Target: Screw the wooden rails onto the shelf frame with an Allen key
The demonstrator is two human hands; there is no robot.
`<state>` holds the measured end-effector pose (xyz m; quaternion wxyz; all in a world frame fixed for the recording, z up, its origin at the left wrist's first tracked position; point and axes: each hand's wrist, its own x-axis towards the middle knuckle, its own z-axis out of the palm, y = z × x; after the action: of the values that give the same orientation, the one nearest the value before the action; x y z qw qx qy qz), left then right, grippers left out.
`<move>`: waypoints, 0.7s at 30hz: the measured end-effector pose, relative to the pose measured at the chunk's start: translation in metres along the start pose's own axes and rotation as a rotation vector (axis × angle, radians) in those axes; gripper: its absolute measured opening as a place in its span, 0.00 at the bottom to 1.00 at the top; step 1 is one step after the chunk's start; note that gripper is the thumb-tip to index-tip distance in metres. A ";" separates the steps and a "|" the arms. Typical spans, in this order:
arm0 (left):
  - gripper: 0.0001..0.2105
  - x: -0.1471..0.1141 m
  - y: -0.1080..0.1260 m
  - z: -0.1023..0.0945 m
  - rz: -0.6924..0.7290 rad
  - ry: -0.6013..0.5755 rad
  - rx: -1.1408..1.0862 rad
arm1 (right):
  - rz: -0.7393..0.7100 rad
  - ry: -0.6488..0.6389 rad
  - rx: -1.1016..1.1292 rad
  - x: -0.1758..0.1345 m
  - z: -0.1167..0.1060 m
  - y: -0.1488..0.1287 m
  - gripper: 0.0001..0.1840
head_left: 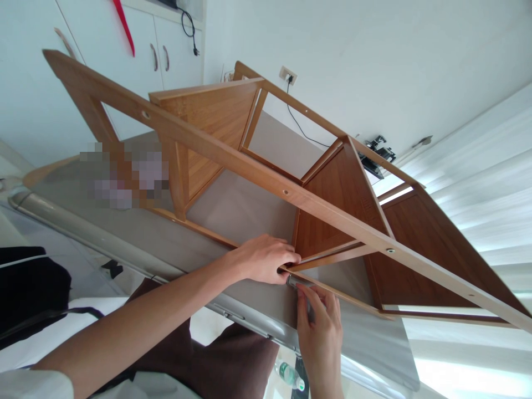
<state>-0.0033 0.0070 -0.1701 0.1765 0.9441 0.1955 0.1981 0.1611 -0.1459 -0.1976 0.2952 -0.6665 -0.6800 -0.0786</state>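
Observation:
A wooden shelf frame [245,160] lies on its side across a grey tabletop [199,255], its slanted boards standing between two long rails. My left hand [266,257] is closed around the lower rail, at the joint where a shelf board's crosspiece meets it. Just right of it, my right hand [322,318] pinches a bent grey metal tool [293,280], which looks like a hex key. Its tip meets the rail beside my left fingertips; my fingers hide much of the tool. A bolt head [390,251] shows in the upper rail.
White cabinets [95,50] stand at the back left. A black cable [297,119] runs from a wall socket [288,75]. Black equipment [376,155] sits behind the frame, and white curtains [477,194] hang at right. Below the table edge lies a plastic bottle [290,374].

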 end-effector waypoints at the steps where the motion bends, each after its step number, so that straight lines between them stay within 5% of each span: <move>1: 0.07 0.000 0.000 0.000 -0.001 -0.001 -0.001 | -0.004 0.003 0.000 0.001 -0.001 -0.001 0.10; 21: 0.03 0.000 0.000 -0.001 0.020 0.006 0.010 | -0.088 -0.072 -0.066 0.015 -0.008 -0.015 0.11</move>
<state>-0.0037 0.0075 -0.1697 0.1692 0.9462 0.1877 0.2019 0.1501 -0.1380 -0.1791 0.2448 -0.6478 -0.7158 -0.0897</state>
